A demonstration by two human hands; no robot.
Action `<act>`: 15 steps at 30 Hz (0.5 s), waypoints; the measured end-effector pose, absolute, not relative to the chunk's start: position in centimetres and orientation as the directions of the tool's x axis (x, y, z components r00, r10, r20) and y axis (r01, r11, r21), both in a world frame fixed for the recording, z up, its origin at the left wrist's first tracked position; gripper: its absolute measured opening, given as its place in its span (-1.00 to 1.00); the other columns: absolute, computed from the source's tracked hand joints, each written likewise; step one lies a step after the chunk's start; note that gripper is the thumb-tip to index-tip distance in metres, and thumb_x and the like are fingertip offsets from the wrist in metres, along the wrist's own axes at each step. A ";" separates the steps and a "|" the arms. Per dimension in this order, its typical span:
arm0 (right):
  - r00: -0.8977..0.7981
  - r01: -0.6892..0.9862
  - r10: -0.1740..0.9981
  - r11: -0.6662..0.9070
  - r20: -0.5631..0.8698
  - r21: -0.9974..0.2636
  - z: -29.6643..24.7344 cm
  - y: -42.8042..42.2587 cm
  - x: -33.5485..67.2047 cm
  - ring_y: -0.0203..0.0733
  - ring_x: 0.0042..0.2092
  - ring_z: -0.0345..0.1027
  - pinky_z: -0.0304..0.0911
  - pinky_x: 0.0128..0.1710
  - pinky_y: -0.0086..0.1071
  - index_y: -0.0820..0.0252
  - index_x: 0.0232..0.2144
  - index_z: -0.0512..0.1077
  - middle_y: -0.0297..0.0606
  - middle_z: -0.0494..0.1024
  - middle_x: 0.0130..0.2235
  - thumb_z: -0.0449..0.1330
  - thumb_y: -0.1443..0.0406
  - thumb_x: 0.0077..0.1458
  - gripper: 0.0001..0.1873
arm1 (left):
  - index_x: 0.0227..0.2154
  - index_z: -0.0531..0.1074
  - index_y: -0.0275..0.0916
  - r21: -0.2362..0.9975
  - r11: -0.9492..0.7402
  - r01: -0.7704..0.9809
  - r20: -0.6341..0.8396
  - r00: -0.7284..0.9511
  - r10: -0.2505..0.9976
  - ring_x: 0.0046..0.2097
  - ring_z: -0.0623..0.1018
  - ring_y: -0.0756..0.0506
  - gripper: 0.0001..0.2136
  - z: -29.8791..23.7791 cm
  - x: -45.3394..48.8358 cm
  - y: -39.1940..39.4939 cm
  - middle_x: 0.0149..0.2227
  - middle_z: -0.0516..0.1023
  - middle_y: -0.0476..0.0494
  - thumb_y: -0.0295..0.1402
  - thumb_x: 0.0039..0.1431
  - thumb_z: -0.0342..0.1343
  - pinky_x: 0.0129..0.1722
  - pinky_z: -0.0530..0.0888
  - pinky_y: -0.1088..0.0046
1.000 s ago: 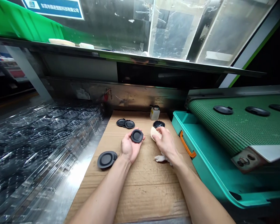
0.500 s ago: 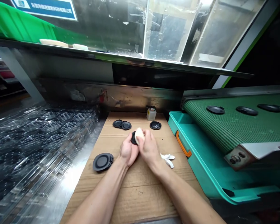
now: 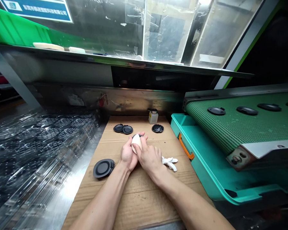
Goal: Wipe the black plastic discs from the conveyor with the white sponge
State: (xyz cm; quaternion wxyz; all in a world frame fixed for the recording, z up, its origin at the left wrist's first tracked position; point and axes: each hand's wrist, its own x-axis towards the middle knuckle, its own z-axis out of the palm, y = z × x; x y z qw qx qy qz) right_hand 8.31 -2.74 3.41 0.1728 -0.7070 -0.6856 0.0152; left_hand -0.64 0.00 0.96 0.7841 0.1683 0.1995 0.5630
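1. A stack of clear plastic trays (image 3: 38, 143) filled the left side of the table (image 3: 69, 191), its right edge running just beside the cardboard.
2. The green conveyor belt (image 3: 242, 131) sloped in from the right carrying 4 black parts (image 3: 216, 111). Its lower end overhung the teal bin (image 3: 204, 161), whose long wall, with an orange handle (image 3: 185, 150), bordered the cardboard's right edge.
3. The cardboard sheet (image 3: 139, 195) lay between those 2 limits and ran back to the metal wall (image 3: 134, 102). Its near half was bare except for the forearms (image 3: 110, 198), the widest open room.
4. The left hand (image 3: 127, 155) was curled around a black disc (image 3: 135, 136), held over the middle of the cardboard; only the disc's top rim showed.
5. The right hand (image 3: 148, 157) gripped a white pad (image 3: 136, 144) pressed against the disc's face, touching the left hand.
6. A stack of black discs (image 3: 103, 168) lay near the cardboard's left edge, apart from the left wrist.
7. A pair of discs (image 3: 123, 129) and 1 single disc (image 3: 157, 128) lay behind the hands, with a gap between them.
8. A crumpled white cloth (image 3: 170, 162) lay just beside the right wrist.
9. A small bottle (image 3: 153, 117) stood at the far edge, by the wall.
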 end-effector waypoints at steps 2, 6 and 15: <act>0.099 0.960 0.977 -0.045 0.187 -0.275 3.7 -2.8 8.3 0.02 -0.25 0.46 0.24 -0.19 -0.21 0.11 0.28 0.10 -0.03 0.55 -0.31 -0.16 -0.08 0.32 -0.36 | 0.02 0.44 -0.34 0.480 0.337 -0.810 -0.118 0.322 0.939 0.13 0.47 -0.23 -0.60 1.1 -0.7 -0.1 0.05 0.51 -0.34 -0.22 0.36 -0.17 0.14 0.42 0.16; 0.100 0.945 0.985 -0.051 0.138 -0.323 4.2 -2.5 8.3 0.03 -0.23 0.46 0.26 -0.16 -0.19 0.11 0.35 -0.02 0.00 0.55 -0.30 -0.14 -0.08 0.31 -0.30 | 0.05 0.43 -0.34 0.469 0.390 -0.792 -0.174 0.350 0.920 0.13 0.48 -0.24 -0.57 1.2 -0.7 -0.3 0.03 0.53 -0.36 -0.22 0.36 -0.19 0.15 0.42 0.13; 0.113 0.946 0.984 -0.065 0.134 -0.318 3.9 -2.3 8.5 0.05 -0.20 0.46 0.25 -0.14 -0.15 0.08 0.37 -0.09 0.01 0.56 -0.28 -0.15 -0.08 0.31 -0.29 | 0.04 0.44 -0.34 0.474 0.376 -0.796 -0.190 0.325 0.926 0.12 0.48 -0.23 -0.59 1.2 -0.5 -0.4 0.03 0.53 -0.35 -0.24 0.36 -0.18 0.13 0.43 0.15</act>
